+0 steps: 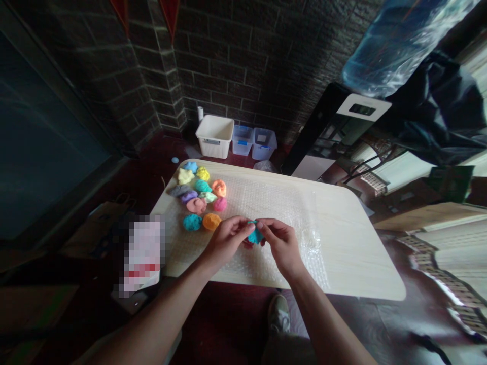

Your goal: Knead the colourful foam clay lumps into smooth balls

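Table [353, 238]: two hands [282, 238] on one lump [256, 236]

Blue lump [190, 167] far left; 2 yellow lumps [194, 175] beside it; wood-grained pale tabletop [350, 238]; black bricks [228, 61], grey mortar lines.

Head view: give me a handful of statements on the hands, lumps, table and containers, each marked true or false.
1. The left hand and right hand are both on the teal piece. True.
2. The purple lump lies at the right end of the table. False: the purple lump is at the left end.
3. The orange lump sits just right of a blue-green lump. True.
4. The bubble wrap covers the whole table. False: the right end is bare.
5. The white basket stands on the table. False: the white basket is on the floor beyond it.
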`<state>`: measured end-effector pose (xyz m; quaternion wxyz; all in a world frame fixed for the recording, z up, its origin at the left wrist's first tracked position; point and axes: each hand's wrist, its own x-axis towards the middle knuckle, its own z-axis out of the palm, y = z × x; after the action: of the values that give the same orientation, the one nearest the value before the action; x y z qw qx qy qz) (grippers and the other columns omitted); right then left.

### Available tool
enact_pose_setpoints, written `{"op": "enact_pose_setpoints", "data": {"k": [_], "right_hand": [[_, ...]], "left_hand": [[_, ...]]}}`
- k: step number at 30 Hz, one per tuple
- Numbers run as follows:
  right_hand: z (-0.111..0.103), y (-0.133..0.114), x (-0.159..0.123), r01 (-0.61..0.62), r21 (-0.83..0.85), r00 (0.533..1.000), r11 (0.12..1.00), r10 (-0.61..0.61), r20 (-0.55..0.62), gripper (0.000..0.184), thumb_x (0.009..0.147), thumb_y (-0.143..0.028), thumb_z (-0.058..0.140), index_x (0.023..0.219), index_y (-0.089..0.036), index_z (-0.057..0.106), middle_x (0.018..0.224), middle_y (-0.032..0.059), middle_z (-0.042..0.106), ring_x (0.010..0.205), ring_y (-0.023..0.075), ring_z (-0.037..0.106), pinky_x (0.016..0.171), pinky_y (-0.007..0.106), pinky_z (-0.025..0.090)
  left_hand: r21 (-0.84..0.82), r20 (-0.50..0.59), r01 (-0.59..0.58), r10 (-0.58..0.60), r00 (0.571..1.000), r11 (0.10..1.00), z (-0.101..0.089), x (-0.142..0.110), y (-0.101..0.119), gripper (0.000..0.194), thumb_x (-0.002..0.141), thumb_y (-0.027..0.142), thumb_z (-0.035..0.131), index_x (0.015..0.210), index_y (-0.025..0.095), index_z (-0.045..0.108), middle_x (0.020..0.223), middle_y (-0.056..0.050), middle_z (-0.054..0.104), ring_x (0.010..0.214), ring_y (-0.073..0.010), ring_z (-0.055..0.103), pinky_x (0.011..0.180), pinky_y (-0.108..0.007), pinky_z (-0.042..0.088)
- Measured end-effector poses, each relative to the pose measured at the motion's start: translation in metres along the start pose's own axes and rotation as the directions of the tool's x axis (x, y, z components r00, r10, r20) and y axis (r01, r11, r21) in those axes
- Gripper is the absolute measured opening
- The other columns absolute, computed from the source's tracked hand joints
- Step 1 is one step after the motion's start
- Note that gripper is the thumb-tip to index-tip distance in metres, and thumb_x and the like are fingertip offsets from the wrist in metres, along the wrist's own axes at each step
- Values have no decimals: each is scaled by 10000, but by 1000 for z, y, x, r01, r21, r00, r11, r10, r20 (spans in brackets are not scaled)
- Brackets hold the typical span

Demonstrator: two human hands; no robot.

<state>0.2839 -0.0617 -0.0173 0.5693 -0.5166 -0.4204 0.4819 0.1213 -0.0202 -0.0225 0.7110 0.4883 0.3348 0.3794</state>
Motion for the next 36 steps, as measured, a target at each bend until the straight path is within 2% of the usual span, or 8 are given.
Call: {"op": "enact_pose_setpoints", "data": {"k": [3,10,14,17,20,26,31,36], "right_hand": [[0,-1,0,8,46,1000,999,-6,-29,244,821,-452,870,883,-220,827,755,26,747,602,135,605,525,262,488],[-2,-1,-1,-6,-8,1000,1000,6,14,282,813,-433,883,988,-217,831,828,41,789,650,148,677,566,262,531],[-1,0,-2,-14,2,996,1000,14,83,283,797,-458,890,893,-201,819,765,40,775,671,184,713,651,323,590],[1,1,-2,6,-58,998,998,-3,59,320,833,-492,855,825,-181,783,728,33,732,635,153,654,601,281,531],[3,1,-3,-2,-91,999,996,6,45,368,875,-535,804,822,-177,738,693,14,673,594,129,578,554,256,460],[3,3,-2,51,-116,998,992,-47,33,352,925,-531,755,851,-192,700,738,19,667,649,153,616,609,282,504],[-6,5,-3,147,-313,988,938,-127,83,275,958,-472,732,1016,-203,740,888,75,761,748,195,707,651,310,559],[-11,-3,-5,256,-517,965,817,-188,182,242,1006,-414,671,956,-196,762,846,86,765,697,190,693,602,298,538]], "left_hand": [[-4,-20,-2,2,1000,1000,0,0,-1,362,830,463,820,972,144,725,884,-72,756,754,-193,722,641,-289,609],[79,-68,-45,50,996,996,-6,3,-4,293,808,430,832,836,147,759,768,-41,728,678,-161,682,607,-254,571],[189,-43,-41,50,998,981,-6,1,-7,259,831,410,800,811,153,768,726,-36,715,647,-162,666,592,-257,558],[232,-31,-60,69,997,971,-5,-1,-10,226,869,374,753,814,156,753,722,-30,697,665,-162,664,609,-256,554],[186,-9,-74,77,997,980,-4,0,-15,211,878,367,747,886,157,733,787,-38,716,715,-172,685,648,-270,570],[155,-21,-71,75,997,985,-5,2,-17,216,869,361,764,896,147,751,827,-65,758,753,-194,724,703,-297,591],[359,-49,-131,159,986,924,-8,1,-11,178,893,315,707,880,162,797,828,-71,786,760,-208,720,705,-293,556],[490,-63,-131,184,981,862,-8,-2,-6,190,896,313,687,854,167,801,747,-45,761,684,-192,675,620,-265,480]]}}
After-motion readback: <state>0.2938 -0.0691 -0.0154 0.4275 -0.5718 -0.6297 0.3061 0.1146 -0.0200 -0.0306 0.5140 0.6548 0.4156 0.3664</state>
